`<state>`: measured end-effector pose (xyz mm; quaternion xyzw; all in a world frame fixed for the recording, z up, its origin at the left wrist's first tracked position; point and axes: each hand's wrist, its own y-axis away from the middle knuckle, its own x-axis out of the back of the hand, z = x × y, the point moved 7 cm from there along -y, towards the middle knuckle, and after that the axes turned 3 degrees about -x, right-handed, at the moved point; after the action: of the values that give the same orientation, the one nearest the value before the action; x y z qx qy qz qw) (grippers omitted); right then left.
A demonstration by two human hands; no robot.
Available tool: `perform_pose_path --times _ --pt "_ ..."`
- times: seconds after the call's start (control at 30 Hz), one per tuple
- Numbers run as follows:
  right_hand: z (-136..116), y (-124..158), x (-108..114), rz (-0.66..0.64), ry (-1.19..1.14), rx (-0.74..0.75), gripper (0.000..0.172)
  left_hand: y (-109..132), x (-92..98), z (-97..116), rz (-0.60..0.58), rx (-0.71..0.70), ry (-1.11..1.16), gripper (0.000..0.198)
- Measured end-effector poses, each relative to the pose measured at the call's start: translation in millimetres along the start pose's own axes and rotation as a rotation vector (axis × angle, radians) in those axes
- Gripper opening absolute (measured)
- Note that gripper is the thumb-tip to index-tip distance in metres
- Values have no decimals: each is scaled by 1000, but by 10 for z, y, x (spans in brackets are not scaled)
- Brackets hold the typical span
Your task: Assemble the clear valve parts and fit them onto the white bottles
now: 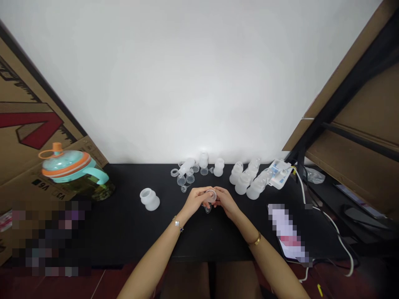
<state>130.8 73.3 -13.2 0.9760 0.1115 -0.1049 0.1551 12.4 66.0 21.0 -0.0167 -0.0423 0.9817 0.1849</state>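
Close to the middle of the desk, my left hand (197, 199) and my right hand (225, 201) meet around a clear bottle collar ring (212, 196). Fingers of both hands are closed on its edge. Below the ring, a clear silicone teat (208, 209) pokes out under my fingers; how it sits in the ring is partly hidden. Left of my hands stands an open, white, waisted baby bottle (150, 199) without a top. Just beyond my fingers lie loose collar rings (181, 179) and another teat (184, 188).
Several assembled bottles (243, 182) stand at right, beside a white power strip (279, 173) with cables. Two white bottles (219, 167) stand near the wall. A phone (288, 232) lies at right. At left are a large teal-lidded jug (75, 170) and cardboard boxes (28, 124).
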Motion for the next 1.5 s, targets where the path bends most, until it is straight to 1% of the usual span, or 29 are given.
perform_pose_path --times 0.17,0.63,0.87,1.2,1.37,1.5 --pt "-10 7 -8 2 2 6 30 12 -15 25 -26 -15 1 37" --pt "-6 11 -23 -6 11 4 32 11 -10 34 -25 -15 13 38" --pt "9 -10 -18 4 11 -8 31 7 -7 33 -11 -5 6 39" --pt "16 -2 -26 -3 15 -4 29 13 1 14 -23 -16 -13 37" --pt "21 -16 6 11 0 1 29 10 -1 -23 14 -42 -52 41" --pt "-6 -19 40 31 -23 19 31 -2 -22 -56 32 -57 -13 46"
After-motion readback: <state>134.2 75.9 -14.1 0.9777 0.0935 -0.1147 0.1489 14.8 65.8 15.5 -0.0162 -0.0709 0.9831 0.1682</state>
